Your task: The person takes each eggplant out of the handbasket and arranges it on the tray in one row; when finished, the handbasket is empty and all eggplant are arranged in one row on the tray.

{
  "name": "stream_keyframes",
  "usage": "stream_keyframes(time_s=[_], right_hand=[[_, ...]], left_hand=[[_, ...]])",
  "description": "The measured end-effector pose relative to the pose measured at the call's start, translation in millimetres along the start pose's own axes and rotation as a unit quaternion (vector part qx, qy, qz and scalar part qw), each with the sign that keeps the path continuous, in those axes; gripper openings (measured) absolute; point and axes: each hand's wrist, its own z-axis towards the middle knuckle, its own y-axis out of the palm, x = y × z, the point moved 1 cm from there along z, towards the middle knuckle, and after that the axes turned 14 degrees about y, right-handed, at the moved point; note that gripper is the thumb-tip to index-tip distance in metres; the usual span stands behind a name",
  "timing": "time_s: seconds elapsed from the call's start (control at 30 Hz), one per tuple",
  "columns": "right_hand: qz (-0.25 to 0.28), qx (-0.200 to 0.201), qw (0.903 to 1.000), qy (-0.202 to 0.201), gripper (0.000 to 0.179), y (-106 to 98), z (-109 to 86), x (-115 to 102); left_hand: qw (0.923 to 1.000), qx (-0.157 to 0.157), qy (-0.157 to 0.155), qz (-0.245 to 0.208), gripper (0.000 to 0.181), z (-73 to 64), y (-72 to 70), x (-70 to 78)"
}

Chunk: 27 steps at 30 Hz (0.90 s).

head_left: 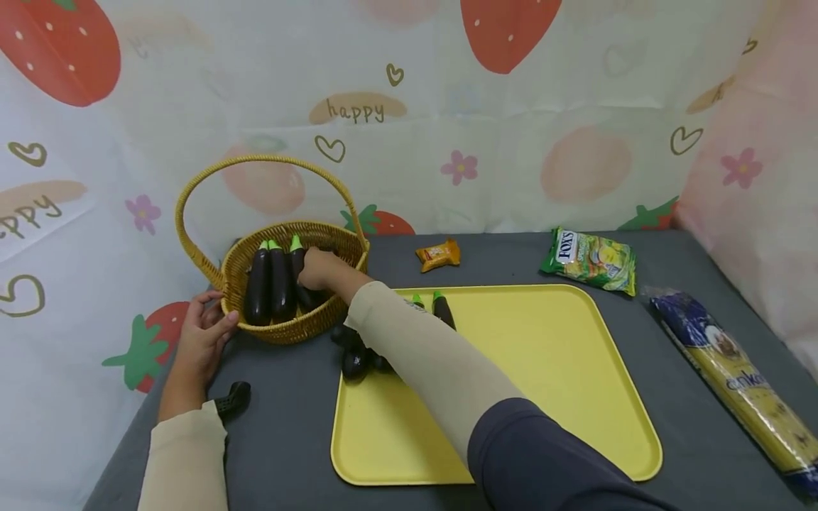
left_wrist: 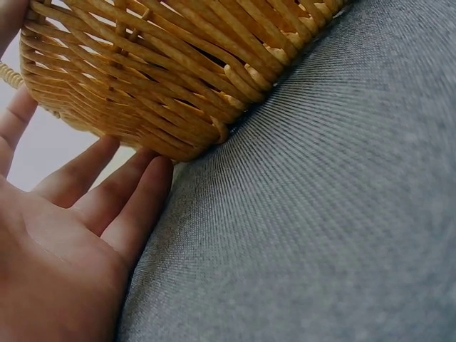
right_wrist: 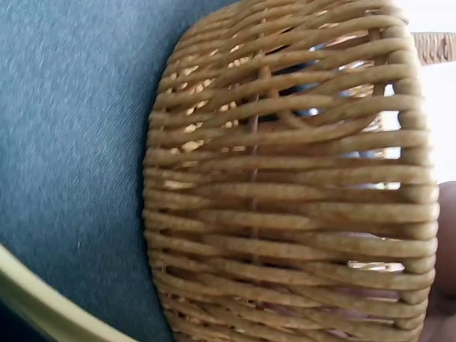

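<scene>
A yellow wicker basket (head_left: 313,330) with a tall hoop handle stands at the left, with several dark eggplants (head_left: 258,287) in it, green ends up. My left hand (head_left: 204,333) touches the basket's outer left side. The left wrist view shows its fingers (left_wrist: 135,206) spread, nearly straight, against the weave. My right hand (head_left: 326,273) reaches over the rim and holds the rightmost visible eggplant (head_left: 310,299); its fingertips are partly hidden. In the right wrist view the basket wall (right_wrist: 285,192) covers most of that hand. More eggplants (head_left: 442,309) lie on the yellow tray, partly behind my right sleeve.
The yellow tray (head_left: 543,369) lies right of the basket on the grey tabletop (head_left: 281,433). Behind it are a small orange packet (head_left: 438,255) and a green FOX'S candy bag (head_left: 591,260). A long blue-and-yellow package (head_left: 735,383) lies at the right. A printed curtain (head_left: 498,142) hangs behind.
</scene>
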Motion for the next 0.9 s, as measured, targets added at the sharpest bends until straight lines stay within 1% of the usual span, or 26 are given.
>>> stream_keyframes(time_s=[0.07, 0.13, 0.2, 0.23, 0.3, 0.37, 0.43, 0.47, 0.53, 0.6, 0.77, 0.83, 0.9], right_hand=[[0.015, 0.009, 0.9999, 0.002, 0.057, 1.5, -1.3, 0.7], [0.054, 0.015, 0.9984, 0.009, 0.058, 1.3, -4.0, 2.1], [0.114, 0.02, 0.9932, 0.011, 0.062, -1.9, -9.4, 4.6], [0.154, 0.016, 0.9879, 0.007, 0.063, -4.3, -12.9, 6.3], [0.239, -0.002, 0.9711, -0.008, 0.065, -11.2, -21.7, 10.3], [0.308, -0.028, 0.9503, -0.033, 0.066, -20.6, -30.9, 15.2], [0.355, -0.056, 0.9313, -0.056, 0.063, -30.3, -39.7, 21.8], [0.368, -0.065, 0.9257, -0.062, 0.063, -35.0, -43.8, 25.8], [0.367, -0.067, 0.9248, -0.075, 0.062, -42.8, -51.3, 36.3], [0.364, -0.07, 0.9257, -0.077, 0.062, -47.3, -58.9, 49.1], [0.359, -0.077, 0.9276, -0.071, 0.066, -48.7, -78.8, 86.9], [0.358, -0.076, 0.9279, -0.068, 0.071, -48.3, -86.8, 101.7], [0.355, -0.071, 0.9298, -0.065, 0.08, -48.0, -94.1, 116.1]], left_hand=[[1.0, 0.0, -0.001, 0.003, 0.035, -1.3, -0.8, -0.9], [1.0, 0.0, -0.002, 0.0, 0.035, -3.1, -1.9, -1.7], [1.0, 0.0, -0.002, -0.003, 0.035, -4.9, -2.9, -2.3], [1.0, 0.0, -0.003, -0.005, 0.035, -5.9, -3.2, -2.3], [1.0, 0.0, -0.003, -0.01, 0.035, -7.0, -3.8, -1.8], [0.9999, 0.0, 0.002, -0.012, 0.035, -6.5, -3.8, -0.7], [0.9999, 0.0, 0.008, -0.015, 0.035, -4.9, -3.4, 0.7], [0.9998, 0.0, 0.011, -0.017, 0.035, -3.9, -3.2, 1.3], [0.9997, -0.002, 0.016, -0.021, 0.034, -1.9, -2.5, 2.0], [0.9996, -0.003, 0.016, -0.023, 0.035, -1.0, -1.8, 2.4], [0.9998, -0.004, 0.007, -0.019, 0.035, -0.4, -0.3, 0.9], [0.9999, -0.004, 0.005, -0.015, 0.035, -0.4, -0.5, 0.0], [0.9999, -0.003, 0.005, -0.014, 0.035, -0.6, -1.1, -0.5]])
